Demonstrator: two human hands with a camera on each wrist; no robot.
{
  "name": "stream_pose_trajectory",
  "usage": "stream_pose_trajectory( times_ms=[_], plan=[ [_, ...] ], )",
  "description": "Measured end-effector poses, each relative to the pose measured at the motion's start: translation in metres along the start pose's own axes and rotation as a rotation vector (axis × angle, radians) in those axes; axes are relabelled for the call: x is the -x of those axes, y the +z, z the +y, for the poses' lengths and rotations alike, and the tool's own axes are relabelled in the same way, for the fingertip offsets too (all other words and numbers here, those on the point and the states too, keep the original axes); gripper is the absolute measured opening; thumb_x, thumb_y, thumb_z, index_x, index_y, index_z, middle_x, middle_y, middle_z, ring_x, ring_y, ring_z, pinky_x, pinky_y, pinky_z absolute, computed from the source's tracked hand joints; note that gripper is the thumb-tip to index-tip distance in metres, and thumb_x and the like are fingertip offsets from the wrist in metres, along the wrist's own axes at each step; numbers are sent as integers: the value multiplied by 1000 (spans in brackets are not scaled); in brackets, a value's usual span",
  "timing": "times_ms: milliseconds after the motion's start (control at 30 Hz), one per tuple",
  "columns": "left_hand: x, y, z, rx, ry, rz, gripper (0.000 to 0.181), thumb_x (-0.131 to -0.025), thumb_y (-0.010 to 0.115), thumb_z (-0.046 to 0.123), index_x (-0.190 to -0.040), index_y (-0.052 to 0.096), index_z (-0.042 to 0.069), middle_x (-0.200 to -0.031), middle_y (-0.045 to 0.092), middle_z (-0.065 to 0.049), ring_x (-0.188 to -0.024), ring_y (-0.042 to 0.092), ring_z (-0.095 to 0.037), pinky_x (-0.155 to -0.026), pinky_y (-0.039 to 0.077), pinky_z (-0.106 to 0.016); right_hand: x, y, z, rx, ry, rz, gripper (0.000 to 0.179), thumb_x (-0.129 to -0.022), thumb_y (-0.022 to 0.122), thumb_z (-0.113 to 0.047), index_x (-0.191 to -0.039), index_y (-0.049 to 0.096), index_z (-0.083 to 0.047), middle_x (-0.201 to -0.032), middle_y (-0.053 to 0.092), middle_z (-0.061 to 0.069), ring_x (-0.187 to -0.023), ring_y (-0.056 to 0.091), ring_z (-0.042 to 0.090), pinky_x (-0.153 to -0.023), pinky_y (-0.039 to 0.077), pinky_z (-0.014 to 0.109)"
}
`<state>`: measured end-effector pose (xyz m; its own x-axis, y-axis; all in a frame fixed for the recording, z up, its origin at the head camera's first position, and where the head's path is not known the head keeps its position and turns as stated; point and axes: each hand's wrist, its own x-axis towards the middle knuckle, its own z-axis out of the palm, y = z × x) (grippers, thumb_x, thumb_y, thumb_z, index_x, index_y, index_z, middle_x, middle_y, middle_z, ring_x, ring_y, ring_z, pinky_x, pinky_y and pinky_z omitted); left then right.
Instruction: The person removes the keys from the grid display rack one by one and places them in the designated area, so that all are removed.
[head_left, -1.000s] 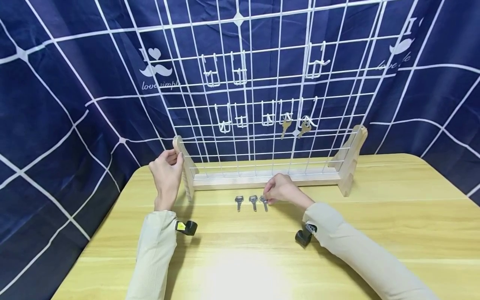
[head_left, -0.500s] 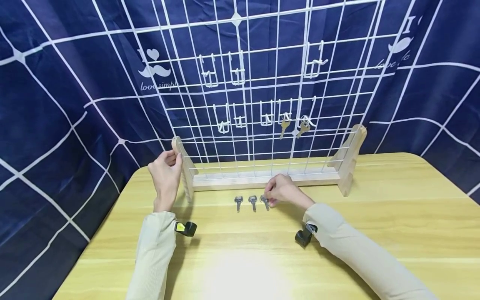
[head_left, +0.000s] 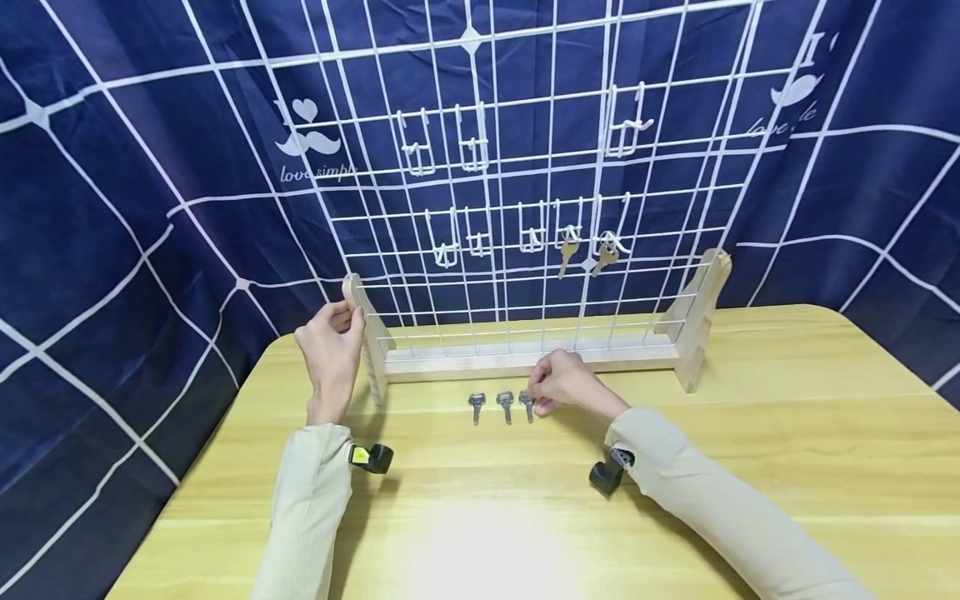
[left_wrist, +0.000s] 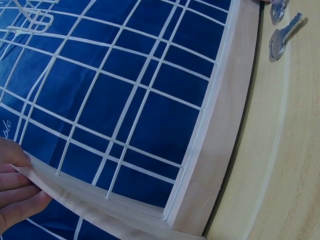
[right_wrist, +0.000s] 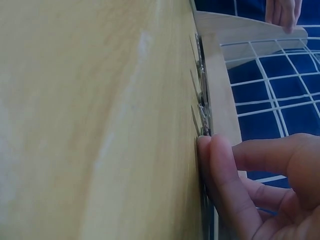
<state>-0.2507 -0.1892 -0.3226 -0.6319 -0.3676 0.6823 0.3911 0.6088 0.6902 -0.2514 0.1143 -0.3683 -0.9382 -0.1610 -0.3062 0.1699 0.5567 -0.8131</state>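
Three silver keys lie in a row on the table before the rack: the left key (head_left: pixel 477 408), the middle key (head_left: pixel 506 406) and the right key (head_left: pixel 528 407). My right hand (head_left: pixel 564 383) pinches the head of the right key between thumb and finger; the right wrist view shows the fingertips (right_wrist: pixel 218 146) right at that key's end, low over the table. At the other side, my left hand (head_left: pixel 330 350) grips the wooden side support (left_wrist: pixel 100 212) of the white wire rack, thumb on one face and fingers on the other.
White hooks hang on the grid, among them an upper right hook (head_left: pixel 622 137) and a lower left hook (head_left: pixel 446 252). Two brass-coloured keys, one key (head_left: pixel 567 254) and another key (head_left: pixel 604 257), hang from lower hooks. A wooden base bar (head_left: pixel 465 365) runs behind the silver keys.
The right key's tip swings slightly right, then back left, in my right hand's fingers. My left hand keeps its grip on the support. The head view shifts a little.
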Motion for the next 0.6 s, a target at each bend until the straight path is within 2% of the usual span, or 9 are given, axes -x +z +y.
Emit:
stream_pose_trajectory(
  times_ms=[600],
  plan=[
    [0, -3, 1, 5, 1, 1, 17, -84, 67, 0, -93, 69, -14, -84, 70, -26, -75, 72, -34, -61, 39, 2, 2, 2, -3, -12, -52, -4, 4, -85, 65, 5, -88, 65, 7, -77, 69, 16, -55, 66, 17, -60, 58, 28]
  ],
)
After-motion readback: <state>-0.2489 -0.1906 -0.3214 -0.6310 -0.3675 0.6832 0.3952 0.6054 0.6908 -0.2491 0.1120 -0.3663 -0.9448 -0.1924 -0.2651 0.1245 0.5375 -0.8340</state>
